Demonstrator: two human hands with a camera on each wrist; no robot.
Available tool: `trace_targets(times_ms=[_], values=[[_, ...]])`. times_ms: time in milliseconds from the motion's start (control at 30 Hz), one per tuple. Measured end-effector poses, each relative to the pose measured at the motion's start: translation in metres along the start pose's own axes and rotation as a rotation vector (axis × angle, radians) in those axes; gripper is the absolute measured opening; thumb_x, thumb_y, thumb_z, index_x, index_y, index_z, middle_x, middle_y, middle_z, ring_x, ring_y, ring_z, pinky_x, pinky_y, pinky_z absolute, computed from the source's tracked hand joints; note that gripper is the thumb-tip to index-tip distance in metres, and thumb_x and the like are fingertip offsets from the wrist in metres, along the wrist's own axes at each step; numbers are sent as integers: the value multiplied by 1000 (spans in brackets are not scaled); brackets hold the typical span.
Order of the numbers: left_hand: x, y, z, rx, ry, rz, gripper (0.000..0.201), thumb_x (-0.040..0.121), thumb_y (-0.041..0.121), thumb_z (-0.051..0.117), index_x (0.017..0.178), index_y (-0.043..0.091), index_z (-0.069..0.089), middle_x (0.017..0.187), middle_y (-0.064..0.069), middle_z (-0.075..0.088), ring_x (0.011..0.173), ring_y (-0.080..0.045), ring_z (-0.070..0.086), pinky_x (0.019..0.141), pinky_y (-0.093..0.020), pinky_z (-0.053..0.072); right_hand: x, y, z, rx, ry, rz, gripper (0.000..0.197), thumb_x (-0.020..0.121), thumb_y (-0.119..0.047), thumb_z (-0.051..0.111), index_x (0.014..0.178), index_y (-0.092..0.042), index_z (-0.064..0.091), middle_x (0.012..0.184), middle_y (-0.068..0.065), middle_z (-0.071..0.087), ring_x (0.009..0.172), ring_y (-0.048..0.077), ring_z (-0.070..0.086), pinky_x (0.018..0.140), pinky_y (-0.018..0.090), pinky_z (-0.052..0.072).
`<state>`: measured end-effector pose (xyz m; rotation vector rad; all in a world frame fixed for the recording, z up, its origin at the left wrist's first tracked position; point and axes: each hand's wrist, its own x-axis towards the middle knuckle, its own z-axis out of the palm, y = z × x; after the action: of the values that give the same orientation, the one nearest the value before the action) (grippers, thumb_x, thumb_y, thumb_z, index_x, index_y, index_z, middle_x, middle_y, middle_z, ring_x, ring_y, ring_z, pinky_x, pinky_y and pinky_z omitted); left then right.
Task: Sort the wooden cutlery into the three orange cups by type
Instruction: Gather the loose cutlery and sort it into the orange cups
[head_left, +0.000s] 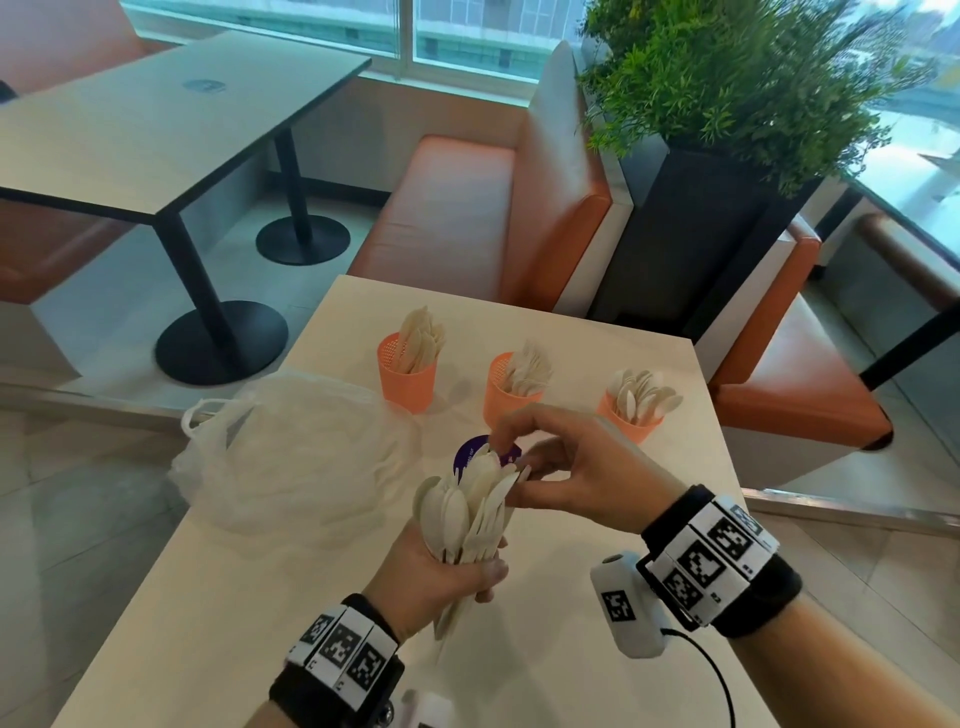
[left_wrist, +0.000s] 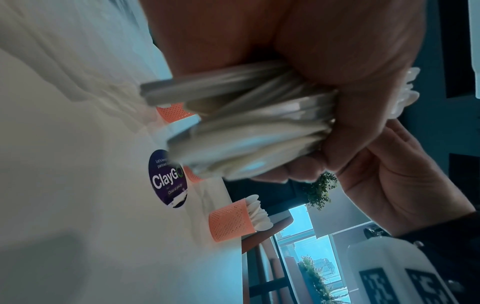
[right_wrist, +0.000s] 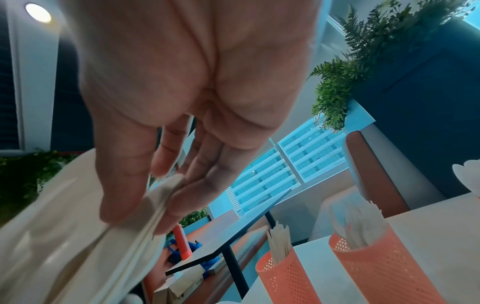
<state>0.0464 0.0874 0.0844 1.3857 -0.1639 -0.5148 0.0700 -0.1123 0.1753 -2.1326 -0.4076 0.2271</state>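
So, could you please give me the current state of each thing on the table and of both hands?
Left cup: upright, holding cutlery.
Middle cup: upright, holding cutlery.
Right cup: upright, holding spoons.
Bundle: unsorted, gripped upright.
Bag: crumpled, lying on the table.
Left hand: grips the bundle.
Right hand: pinches one piece at the bundle's top.

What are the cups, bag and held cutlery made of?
Cups: likely plastic, matte orange, walls perforated with fine holes.
Bag: thin translucent plastic film, crinkled, loop handles.
Cutlery bundle in the left hand: pale, flat, matte; looks like thin wood.
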Motion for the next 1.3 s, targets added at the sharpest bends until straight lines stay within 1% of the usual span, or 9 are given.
trace_targets(times_ms=[233, 367, 533, 600, 800, 900, 1000, 1100, 1300], values=[[2, 7, -4, 126, -27, 1, 18, 71, -1, 80, 79, 13, 72, 71, -19, 67, 57, -24, 65, 59, -33, 55, 8, -6, -17, -159, -84, 4, 32, 78, -17, 82, 108, -13, 73, 99, -4, 76, 88, 4, 73, 85, 22, 58], [5, 11, -3, 199, -25, 24, 22, 72, 3, 80, 70, 23, 71, 60, -9, 66, 57, -20, 66, 60, -32, 56, 10, -5, -23, -214, -70, 29, 28, 76, -19, 83, 102, -16, 74, 93, -8, 74, 82, 0, 71, 81, 18, 58], [7, 14, -4, 265, -19, 82, 35, 71, 5, 81, 74, 36, 66, 64, -10, 64, 62, -19, 65, 65, -41, 59, 11, 0, -26, -309, -122, 70, 26, 79, -23, 81, 103, -23, 70, 92, -9, 74, 82, 1, 69, 81, 14, 56], [8, 13, -4, 288, -24, 83, 39, 71, 5, 81, 73, 41, 65, 64, -5, 64, 60, -17, 64, 64, -38, 58, 12, 1, -25, -311, -161, 91, 26, 80, -24, 80, 103, -25, 67, 95, -8, 75, 85, 3, 71, 84, 18, 57], [11, 9, -4, 333, 6, 74, 26, 69, 17, 81, 81, 32, 63, 65, -4, 66, 59, -14, 63, 63, -36, 57, 15, 3, -24, -359, -173, 106, 28, 80, -30, 80, 103, -26, 65, 95, -10, 74, 87, 3, 69, 86, 26, 56], [12, 8, -6, 324, -5, 77, 26, 70, 15, 81, 81, 31, 64, 68, -3, 65, 62, -13, 62, 64, -33, 56, 16, 4, -26, -319, -142, 94, 25, 78, -29, 82, 98, -26, 66, 93, -11, 73, 89, -1, 67, 87, 30, 56], [9, 7, -8, 295, -40, 67, 26, 72, 7, 81, 75, 29, 66, 64, 1, 63, 61, -11, 61, 62, -27, 53, 17, 3, -27, -308, -224, 102, 28, 76, -28, 84, 97, -25, 66, 94, -8, 73, 90, -2, 67, 91, 31, 56], [5, 6, -10, 256, -72, 17, 27, 72, 0, 79, 62, 21, 67, 56, 2, 62, 53, -11, 59, 57, -26, 52, 19, 1, -28, -323, -287, 124, 31, 75, -26, 85, 99, -26, 65, 93, -7, 73, 89, 2, 67, 88, 29, 55], [5, 4, -16, 186, -105, 8, 20, 70, 6, 79, 64, 22, 69, 58, -5, 60, 52, -18, 58, 54, -30, 52, 22, -2, -18, -299, -337, 92, 30, 78, -25, 82, 97, -20, 60, 98, 1, 73, 89, 14, 70, 81, 39, 57]])
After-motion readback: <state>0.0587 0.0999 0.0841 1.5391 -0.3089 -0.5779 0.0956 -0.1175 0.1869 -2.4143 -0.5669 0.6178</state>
